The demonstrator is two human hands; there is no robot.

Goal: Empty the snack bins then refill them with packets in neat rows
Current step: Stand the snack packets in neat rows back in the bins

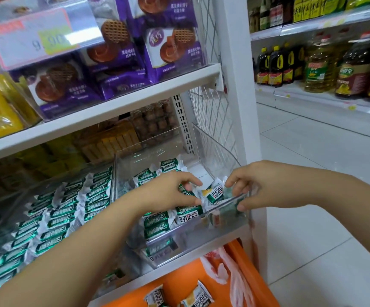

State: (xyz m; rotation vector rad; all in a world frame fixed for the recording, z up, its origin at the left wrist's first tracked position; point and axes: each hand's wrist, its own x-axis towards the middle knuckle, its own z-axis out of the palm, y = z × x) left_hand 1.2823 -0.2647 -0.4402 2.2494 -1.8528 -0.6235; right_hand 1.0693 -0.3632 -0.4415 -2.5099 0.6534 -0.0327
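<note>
A clear plastic bin (pixel 223 227) on the middle shelf holds green-and-white snack packets (pixel 157 224) in rows along its left side. My left hand (pixel 170 191) reaches into this bin and its fingers pinch a packet near the front. My right hand (pixel 252 187) is over the bin's front right corner and grips a green packet (pixel 226 207) between thumb and fingers. Between the two hands a white-and-green packet (pixel 212 192) stands tilted. The bin to the left (pixel 46 189) is filled with the same packets (pixel 69 213) in neat rows.
An orange basket (pixel 179 282) below the shelf holds a few loose packets (pixel 199 295) and a plastic bag (pixel 230 271). Purple waffle packs (pixel 117 63) fill the shelf above. A white post (pixel 241 107) bounds the shelf on the right; oil bottles (pixel 319 63) line the far shelves.
</note>
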